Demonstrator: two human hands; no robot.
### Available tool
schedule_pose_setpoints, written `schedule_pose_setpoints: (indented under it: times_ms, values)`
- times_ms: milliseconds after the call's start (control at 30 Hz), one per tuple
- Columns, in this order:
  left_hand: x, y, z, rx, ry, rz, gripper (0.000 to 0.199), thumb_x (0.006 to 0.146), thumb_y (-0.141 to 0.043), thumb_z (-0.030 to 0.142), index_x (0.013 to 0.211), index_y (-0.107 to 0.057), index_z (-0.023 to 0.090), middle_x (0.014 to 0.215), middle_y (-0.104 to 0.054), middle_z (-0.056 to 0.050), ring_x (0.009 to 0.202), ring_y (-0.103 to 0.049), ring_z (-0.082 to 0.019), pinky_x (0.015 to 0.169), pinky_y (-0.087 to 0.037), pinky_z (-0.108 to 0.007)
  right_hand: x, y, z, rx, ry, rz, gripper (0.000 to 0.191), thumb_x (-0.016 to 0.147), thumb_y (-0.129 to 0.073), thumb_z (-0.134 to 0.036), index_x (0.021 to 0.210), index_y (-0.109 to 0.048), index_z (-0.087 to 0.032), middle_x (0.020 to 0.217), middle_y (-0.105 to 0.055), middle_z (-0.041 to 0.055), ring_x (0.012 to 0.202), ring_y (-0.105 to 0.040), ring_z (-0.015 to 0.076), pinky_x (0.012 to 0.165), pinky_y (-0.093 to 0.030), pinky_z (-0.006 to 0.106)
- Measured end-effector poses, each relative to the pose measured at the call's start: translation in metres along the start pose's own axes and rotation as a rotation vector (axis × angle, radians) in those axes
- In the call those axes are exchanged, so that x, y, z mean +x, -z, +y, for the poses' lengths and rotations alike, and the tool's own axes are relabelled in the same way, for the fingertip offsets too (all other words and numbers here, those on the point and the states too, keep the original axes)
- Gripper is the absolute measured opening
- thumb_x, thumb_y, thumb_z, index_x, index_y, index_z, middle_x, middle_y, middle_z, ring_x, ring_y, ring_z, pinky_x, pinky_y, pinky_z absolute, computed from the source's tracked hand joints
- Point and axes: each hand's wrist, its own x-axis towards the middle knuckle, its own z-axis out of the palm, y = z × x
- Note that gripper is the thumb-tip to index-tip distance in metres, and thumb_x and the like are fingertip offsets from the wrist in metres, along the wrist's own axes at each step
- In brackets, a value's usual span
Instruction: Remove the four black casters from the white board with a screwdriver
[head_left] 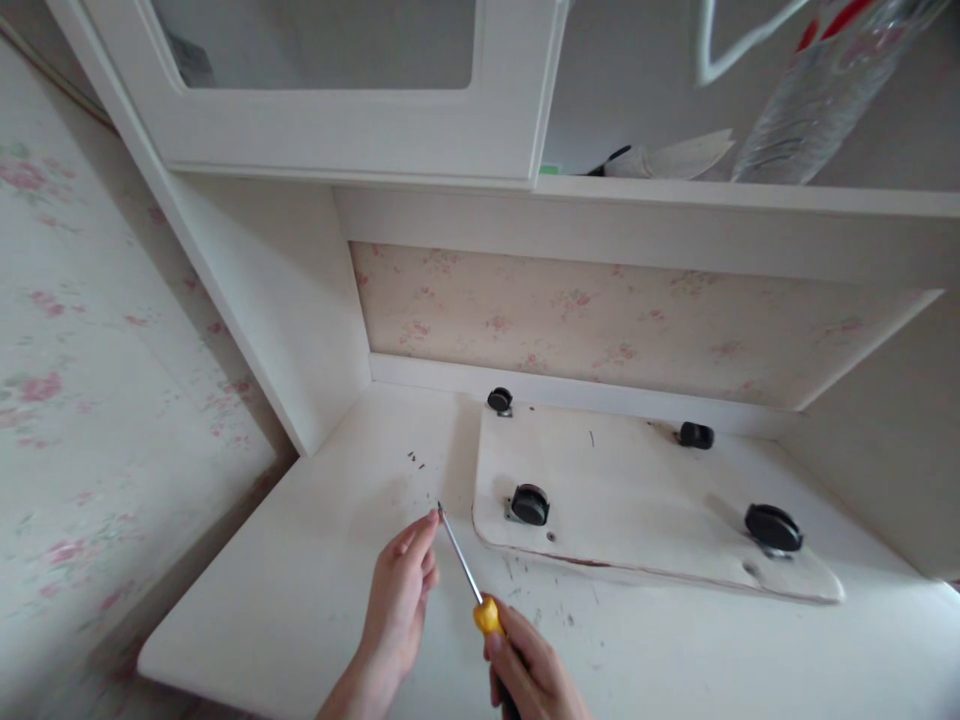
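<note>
My right hand (529, 655) is wrapped round the yellow and black handle of a screwdriver (463, 561), whose shaft slants up and left. At its tip a small dark screw (440, 507) shows, with the fingertips of my left hand (405, 575) pinched against it. To the right lies a white board (630, 490) with black caster wheels on it: a near left caster (529, 504), a near right caster (774, 527), a far left caster (500, 400) and a far right caster (695, 435). Several small screws (413, 458) lie on the desk left of the board.
The white desk (247, 590) carries dark debris specks (536, 598) in front of the board. Above it hang a white cabinet door (352, 135) and an open shelf (750, 190) with a clear plastic bottle (817, 110). A side panel (262, 290) stands at the left.
</note>
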Motion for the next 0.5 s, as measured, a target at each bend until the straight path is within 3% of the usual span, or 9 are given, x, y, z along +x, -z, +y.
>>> schedule_pose_setpoints:
  times_ms: [167, 300, 500]
  values:
    - [-0.001, -0.003, -0.001, -0.007, 0.006, 0.009, 0.036, 0.072, -0.078, 0.047, 0.083, -0.068, 0.014, 0.061, -0.018, 0.009, 0.055, -0.014, -0.007, 0.045, -0.019, -0.020, 0.001, 0.003, 0.007, -0.003, 0.026, -0.035, 0.069, 0.084, -0.040, -0.078, 0.110, -0.061, -0.018, 0.069, -0.049, -0.0010, 0.051, -0.045, 0.0091, 0.048, -0.037, 0.023]
    - [-0.004, -0.008, 0.000, -0.041, 0.023, 0.033, 0.038, 0.068, -0.082, 0.044, 0.089, -0.070, 0.013, 0.061, -0.021, 0.009, 0.055, -0.016, -0.007, 0.046, -0.022, -0.019, 0.004, 0.000, 0.019, 0.036, 0.052, 0.049, 0.073, 0.080, -0.041, -0.082, 0.106, -0.062, -0.017, 0.078, -0.051, 0.0014, 0.055, -0.050, 0.0098, 0.050, -0.039, 0.024]
    - [-0.001, -0.013, -0.001, -0.099, 0.025, 0.038, 0.036, 0.063, -0.085, 0.039, 0.082, -0.067, 0.015, 0.061, -0.032, 0.009, 0.051, -0.019, -0.005, 0.045, -0.022, -0.020, 0.007, 0.001, 0.021, 0.008, 0.046, 0.011, 0.077, 0.076, -0.037, -0.087, 0.096, -0.063, -0.018, 0.075, -0.049, 0.0012, 0.053, -0.047, 0.0090, 0.049, -0.036, 0.023]
